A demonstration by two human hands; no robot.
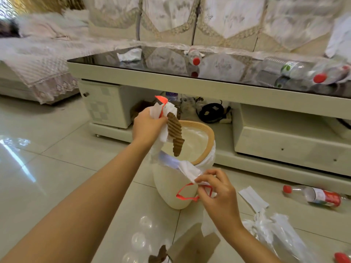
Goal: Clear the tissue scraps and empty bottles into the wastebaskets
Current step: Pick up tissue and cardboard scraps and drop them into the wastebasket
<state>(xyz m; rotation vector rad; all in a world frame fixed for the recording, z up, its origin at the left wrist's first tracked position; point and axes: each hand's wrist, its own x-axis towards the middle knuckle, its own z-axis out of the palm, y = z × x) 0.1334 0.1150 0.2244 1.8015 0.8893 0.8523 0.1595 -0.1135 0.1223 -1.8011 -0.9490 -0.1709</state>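
Observation:
A cream wastebasket point(171, 188) with a wooden rim and white liner stands on the floor in front of the coffee table. My left hand point(147, 126) grips the liner's far edge with its red drawstring, plus a brown corrugated cardboard scrap point(175, 136) hanging over the opening. My right hand point(216, 194) pinches the liner's near edge and its red drawstring loop point(185, 196). On the table lie a crumpled tissue point(130, 55) and empty bottles point(194, 56) point(296, 70) with red caps. Another bottle point(315, 195) and a tissue scrap point(253, 198) lie on the floor.
The glass-topped coffee table point(152, 76) runs across the back, with clutter and a black cable on its lower shelf. Clear plastic packaging point(277, 232) and a cardboard piece point(193, 245) lie on the tile floor near my right arm. A covered sofa stands behind.

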